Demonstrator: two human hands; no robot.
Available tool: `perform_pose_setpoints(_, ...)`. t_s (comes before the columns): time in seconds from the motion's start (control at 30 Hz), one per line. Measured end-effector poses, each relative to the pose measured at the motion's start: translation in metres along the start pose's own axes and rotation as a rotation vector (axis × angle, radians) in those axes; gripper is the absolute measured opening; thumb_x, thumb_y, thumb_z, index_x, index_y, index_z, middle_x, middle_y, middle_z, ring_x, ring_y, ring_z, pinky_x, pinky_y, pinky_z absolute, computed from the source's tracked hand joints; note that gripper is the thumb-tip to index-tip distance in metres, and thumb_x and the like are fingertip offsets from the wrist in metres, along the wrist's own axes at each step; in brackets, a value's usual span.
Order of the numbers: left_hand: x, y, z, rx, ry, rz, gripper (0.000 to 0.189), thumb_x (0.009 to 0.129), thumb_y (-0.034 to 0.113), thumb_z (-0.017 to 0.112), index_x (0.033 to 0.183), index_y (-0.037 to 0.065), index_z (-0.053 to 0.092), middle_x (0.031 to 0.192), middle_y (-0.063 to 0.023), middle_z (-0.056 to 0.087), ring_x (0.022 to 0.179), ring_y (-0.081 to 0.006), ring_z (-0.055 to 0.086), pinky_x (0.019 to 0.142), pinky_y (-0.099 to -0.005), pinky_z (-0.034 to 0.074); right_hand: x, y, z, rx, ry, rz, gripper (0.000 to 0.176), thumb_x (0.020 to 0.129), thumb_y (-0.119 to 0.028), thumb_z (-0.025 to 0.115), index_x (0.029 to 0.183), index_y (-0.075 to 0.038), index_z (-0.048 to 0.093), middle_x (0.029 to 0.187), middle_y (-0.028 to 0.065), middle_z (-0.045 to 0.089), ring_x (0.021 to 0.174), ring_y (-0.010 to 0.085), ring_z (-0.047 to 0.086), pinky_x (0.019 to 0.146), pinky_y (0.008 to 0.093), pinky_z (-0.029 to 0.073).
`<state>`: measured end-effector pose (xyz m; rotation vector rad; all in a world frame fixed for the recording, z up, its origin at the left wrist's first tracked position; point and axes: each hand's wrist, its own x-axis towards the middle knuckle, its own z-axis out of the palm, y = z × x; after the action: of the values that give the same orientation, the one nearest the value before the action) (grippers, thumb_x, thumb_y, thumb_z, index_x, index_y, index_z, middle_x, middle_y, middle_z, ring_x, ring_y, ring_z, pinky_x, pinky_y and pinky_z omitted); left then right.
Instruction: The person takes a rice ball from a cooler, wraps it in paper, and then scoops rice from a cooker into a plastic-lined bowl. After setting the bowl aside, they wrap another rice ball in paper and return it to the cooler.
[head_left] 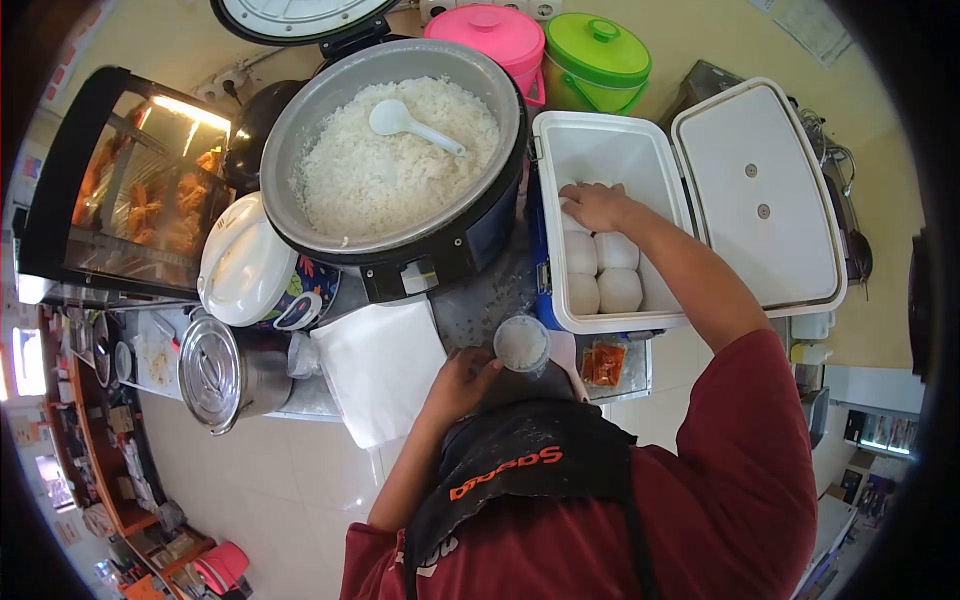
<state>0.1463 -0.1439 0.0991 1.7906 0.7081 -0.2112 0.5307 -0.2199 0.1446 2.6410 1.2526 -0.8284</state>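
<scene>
My right hand (598, 207) reaches into the white cooler box (680, 322), its fingers over wrapped white rounded portions (619, 290) stacked in rows; what it grips is hidden. At the counter's front edge my left hand (462, 382) is beside a clear cup of rice (522, 344), thumb near the rim; its other fingers are partly hidden. Behind them stands a large open rice cooker (420, 270) full of white rice (370, 170), with a white scoop (393, 118) lying on the rice.
White paper sheets (380, 370) lie left of my left hand. Further left are a lidded steel pot (212, 370), a white-lidded container (245, 262) and a lit glass display (150, 190). Red sauce packets (604, 364) lie right of the cup. Pink (485, 35) and green (598, 50) tubs stand behind.
</scene>
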Motion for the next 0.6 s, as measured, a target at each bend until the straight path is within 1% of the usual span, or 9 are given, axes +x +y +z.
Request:
perform_pose_setpoints(0.1,0.009,-0.011,0.017,0.202,0.143,0.310,0.077,0.084,0.047,0.079,0.137,-0.002,0.052,0.130,-0.0271,0.058,0.119,-0.0412,0.059,0.096,-0.0455,0.051,0.000,-0.006,-0.019,0.125,-0.087,0.059,0.052,0.102,-0.040,0.036,0.145,-0.016,0.053,0.152,0.0157,0.050,0.140,0.0392,0.047,0.115,0.0657,0.027)
perform_pose_setpoints(0.2,0.018,0.006,0.032,0.312,0.177,0.240,0.110,0.071,0.053,0.087,0.149,-0.004,0.037,0.141,-0.0333,0.047,0.129,-0.0499,0.050,0.106,-0.0490,0.047,0.030,0.025,0.014,0.012,-0.034,0.020,0.055,0.102,-0.043,0.038,0.142,-0.008,0.055,0.149,0.0212,0.052,0.136,0.0399,0.050,0.117,0.0526,0.033)
perform_pose_setpoints(0.3,0.037,0.028,0.047,0.566,0.090,0.161,0.133,0.060,0.057,0.091,0.156,-0.004,0.021,0.147,-0.0351,0.038,0.131,-0.0530,0.048,0.108,-0.0518,0.046,0.036,0.033,-0.013,0.168,-0.043,-0.040,0.062,0.102,-0.044,0.037,0.141,0.002,0.054,0.146,0.0253,0.053,0.135,0.0415,0.051,0.116,0.0419,0.036)
perform_pose_setpoints(0.4,0.042,0.059,0.050,0.668,-0.073,-0.026,0.137,0.059,0.055,0.092,0.157,-0.003,0.017,0.150,-0.0320,0.038,0.132,-0.0502,0.049,0.107,-0.0532,0.047,0.014,0.026,-0.013,0.042,-0.056,0.042,0.063,0.103,-0.043,0.036,0.139,0.006,0.054,0.142,0.0302,0.055,0.133,0.0426,0.053,0.115,0.0433,0.037)
perform_pose_setpoints(0.5,0.055,0.048,0.068,0.772,-0.048,-0.049,0.130,0.062,0.045,0.089,0.158,-0.002,0.016,0.148,-0.0242,0.041,0.131,-0.0428,0.053,0.100,-0.0486,0.054,-0.006,0.019,-0.032,0.010,0.050,-0.051,0.065,0.103,-0.046,0.036,0.130,0.008,0.061,0.137,0.0329,0.057,0.130,0.0428,0.055,0.114,0.0444,0.038)
perform_pose_setpoints(0.6,0.058,0.039,0.068,0.729,-0.014,-0.025,0.122,0.063,0.039,0.088,0.155,-0.004,0.021,0.145,-0.0239,0.043,0.128,-0.0423,0.054,0.099,-0.0482,0.055,-0.040,0.001,-0.061,0.194,0.249,0.272,0.066,0.102,-0.050,0.039,0.119,0.007,0.068,0.126,0.0318,0.065,0.123,0.0394,0.061,0.109,0.0425,0.042)
